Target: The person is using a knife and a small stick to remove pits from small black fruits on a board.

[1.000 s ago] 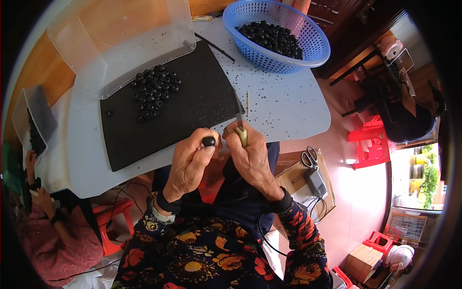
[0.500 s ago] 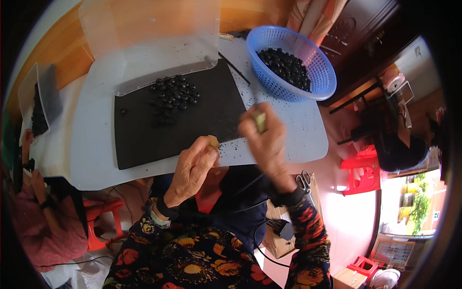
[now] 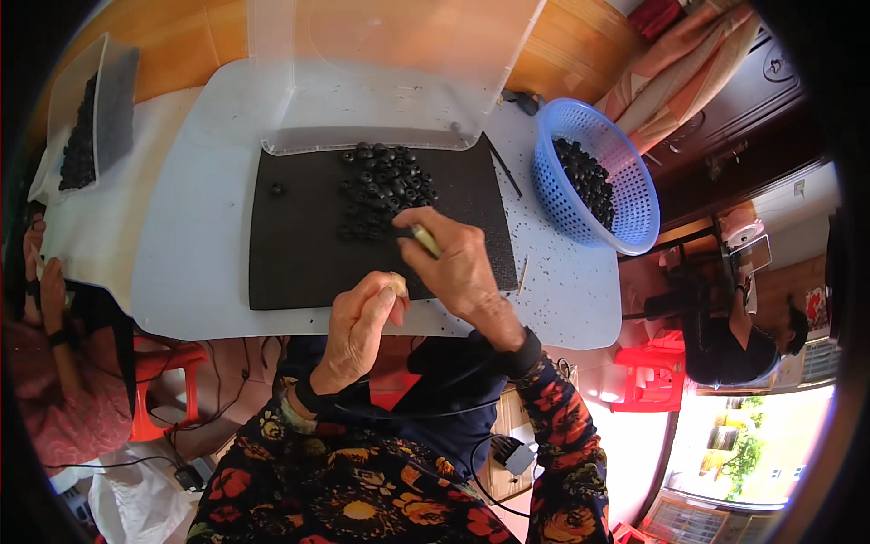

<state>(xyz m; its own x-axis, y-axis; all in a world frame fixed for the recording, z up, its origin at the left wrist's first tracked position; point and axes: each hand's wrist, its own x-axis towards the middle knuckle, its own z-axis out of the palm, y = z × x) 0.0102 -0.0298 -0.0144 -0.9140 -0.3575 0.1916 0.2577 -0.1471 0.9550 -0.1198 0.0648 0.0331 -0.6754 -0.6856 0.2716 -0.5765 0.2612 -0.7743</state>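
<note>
On the black mat (image 3: pixel 299 263) lies a loose pile of small, round black pieces with holes, like beads (image 3: pixel 385 181). My right hand (image 3: pixel 458 263) is closed around the yellow-green handle of a thin tool (image 3: pixel 424 240), whose far end points into the pile. My left hand (image 3: pixel 353 331) hovers over the mat's near edge, thumb and fingers drawn together. A tan finger cover (image 3: pixel 397 283) shows at its fingertips; anything pinched there is hidden. One black piece (image 3: pixel 277 189) sits apart on the mat's left side.
A blue basket (image 3: pixel 553 172) of black pieces stands at right, beside a thin black stick (image 3: pixel 506 172). An open clear bin (image 3: pixel 381 100) lies behind the mat. Dark crumbs dot the table (image 3: pixel 199 272). At left, another person's hands (image 3: pixel 50 281) are near a second clear bin (image 3: pixel 113 118).
My right hand has swung left with the tool, from near the basket to the pile. The left hand stays near the mat's front edge. The view has shifted.
</note>
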